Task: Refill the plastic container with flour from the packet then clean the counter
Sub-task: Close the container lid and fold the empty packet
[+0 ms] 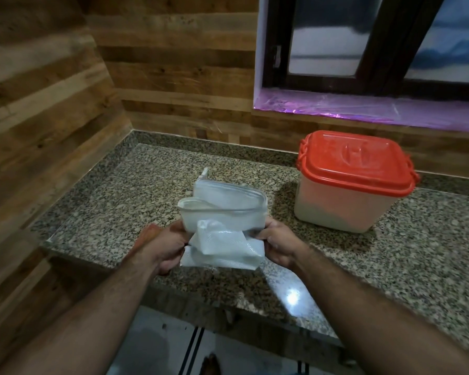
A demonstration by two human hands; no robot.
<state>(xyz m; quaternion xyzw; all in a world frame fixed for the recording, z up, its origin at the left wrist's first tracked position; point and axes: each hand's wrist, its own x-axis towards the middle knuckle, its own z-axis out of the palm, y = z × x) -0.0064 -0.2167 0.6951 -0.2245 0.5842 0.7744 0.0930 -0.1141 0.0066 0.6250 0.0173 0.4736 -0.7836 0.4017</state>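
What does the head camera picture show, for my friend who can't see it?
Two hands, left and right, hold a white flour packet above a speckled counter. To its right stands a plastic container, its red lid shut.

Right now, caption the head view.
Both hands hold the flour packet over the counter; container lid on.

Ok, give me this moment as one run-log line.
left hand: grips packet | right hand: grips packet | packet: held above counter | container: on counter, red lid on | flour: not yet poured
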